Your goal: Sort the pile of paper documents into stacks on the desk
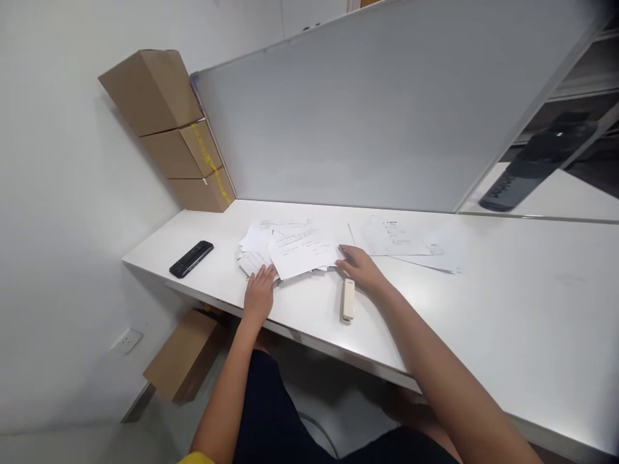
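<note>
A printed paper sheet (300,251) lies slanted on top of a loose pile of white papers (251,240) on the white table. My left hand (260,295) rests at the pile's lower left edge, fingers stretched out and touching the paper. At the sheet's right end, my right hand (362,267) has its thumb and fingers closed on the edge; a small dark spot shows by the fingertips, too small to name. Just below that hand lies a cream stapler (348,301), apart from both hands. More printed papers (406,238) are spread to the right.
A black phone-like device (191,259) lies at the table's left. Stacked cardboard boxes (188,148) stand in the back left corner beside a grey partition (338,129). Beyond the partition is a dark bottle (536,161). Another cardboard box (186,354) sits below the table.
</note>
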{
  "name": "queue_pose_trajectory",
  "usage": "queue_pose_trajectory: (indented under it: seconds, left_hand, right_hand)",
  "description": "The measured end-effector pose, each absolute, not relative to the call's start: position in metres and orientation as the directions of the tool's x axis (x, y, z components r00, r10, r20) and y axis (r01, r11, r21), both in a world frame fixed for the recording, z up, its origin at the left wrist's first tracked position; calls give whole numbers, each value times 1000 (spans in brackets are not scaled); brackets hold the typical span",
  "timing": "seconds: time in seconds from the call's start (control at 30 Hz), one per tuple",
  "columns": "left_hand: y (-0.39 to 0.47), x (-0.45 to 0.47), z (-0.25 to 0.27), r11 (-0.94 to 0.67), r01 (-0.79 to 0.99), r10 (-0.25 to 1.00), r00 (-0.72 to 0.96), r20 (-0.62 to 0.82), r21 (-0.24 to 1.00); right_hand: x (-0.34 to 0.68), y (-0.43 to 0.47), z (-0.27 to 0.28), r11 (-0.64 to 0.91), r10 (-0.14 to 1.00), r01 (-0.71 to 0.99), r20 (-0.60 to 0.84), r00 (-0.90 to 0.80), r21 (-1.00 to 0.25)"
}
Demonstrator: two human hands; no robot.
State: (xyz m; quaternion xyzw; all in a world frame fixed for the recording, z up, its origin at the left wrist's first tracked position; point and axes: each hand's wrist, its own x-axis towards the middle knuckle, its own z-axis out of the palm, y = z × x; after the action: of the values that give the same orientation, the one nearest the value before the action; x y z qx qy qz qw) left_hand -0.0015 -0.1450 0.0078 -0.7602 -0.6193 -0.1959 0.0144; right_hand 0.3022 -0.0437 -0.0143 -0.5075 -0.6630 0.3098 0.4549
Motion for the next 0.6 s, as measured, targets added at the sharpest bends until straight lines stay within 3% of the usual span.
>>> queue_pose_trajectory:
  seconds: [0.1,0.27,0.4,0.6]
  left_hand:
    - [-148,1,1,-273,927,900,152,409,257]
    - [-148,0,-3,-218,889,870,-10,493,402]
    - [-147,-3,-5,-219,899,863,-3,505,380]
    - [-172,4,-3,-182,874,731,-187,656,451]
  right_hand:
    - [300,-49,-13,321,947,396,305,-104,-861]
    - [291,-59,-9,336,942,321,315,-115,-886]
    - [289,-57,-13,348,937,307,319,-141,-886]
    - [299,-45,-24,147,977,357,191,92,-923]
